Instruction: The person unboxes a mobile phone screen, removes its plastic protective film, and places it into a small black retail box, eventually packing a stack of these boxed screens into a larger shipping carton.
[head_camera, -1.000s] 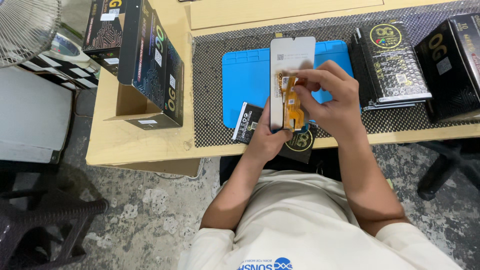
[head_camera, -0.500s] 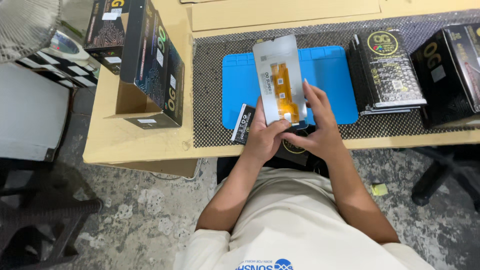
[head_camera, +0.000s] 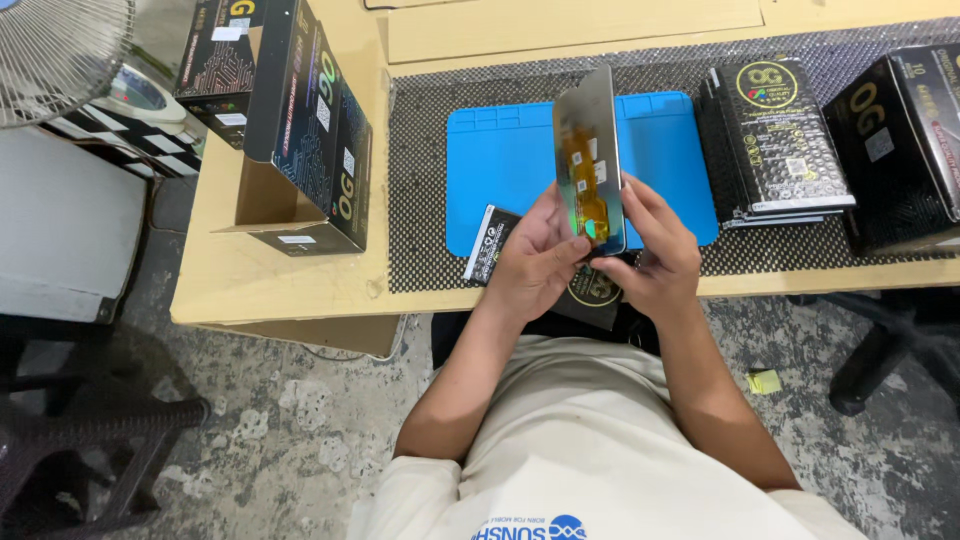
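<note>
Gripping the upright phone screen (head_camera: 590, 160), left hand (head_camera: 535, 262) and right hand (head_camera: 655, 258).

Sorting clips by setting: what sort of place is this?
Probably a phone repair bench: a blue work mat, a phone screen panel in both hands, and stacked black parts boxes.

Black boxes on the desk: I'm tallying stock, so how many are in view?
3. One open box stands at the left end of the desk, a flat box lies right of the blue mat, and one sits at the right edge. Others may be hidden.
</note>
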